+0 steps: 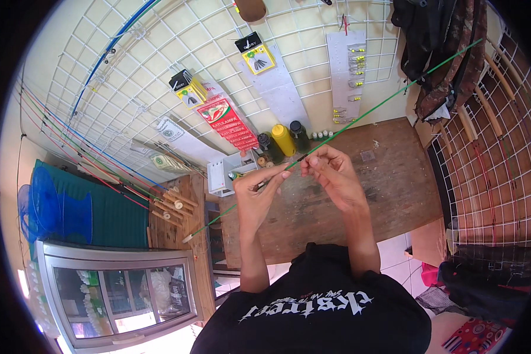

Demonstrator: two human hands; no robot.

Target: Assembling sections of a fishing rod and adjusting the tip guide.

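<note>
A thin green fishing rod (pixel 389 101) slants across the view, from a pale end at lower left up to the upper right. My left hand (pixel 258 187) pinches it between thumb and fingers near the middle. Just beyond that grip, a short dark band (pixel 302 158) wraps the rod. Close beside this band is my right hand (pixel 336 177), its thumb and fingertips drawn together. Whatever lies between those fingertips is too small to make out. Both hands are raised above a worn wooden table (pixel 389 183).
Two dark bottles and a yellow bottle (pixel 282 140) stand at the table's back, beside a white plastic box (pixel 220 176). Hanging packets (pixel 225 121) cover the white wire grid behind. Left are wooden-handled rods (pixel 174 203) and a glass cabinet (pixel 121 295); more rods (pixel 484 159) line the right.
</note>
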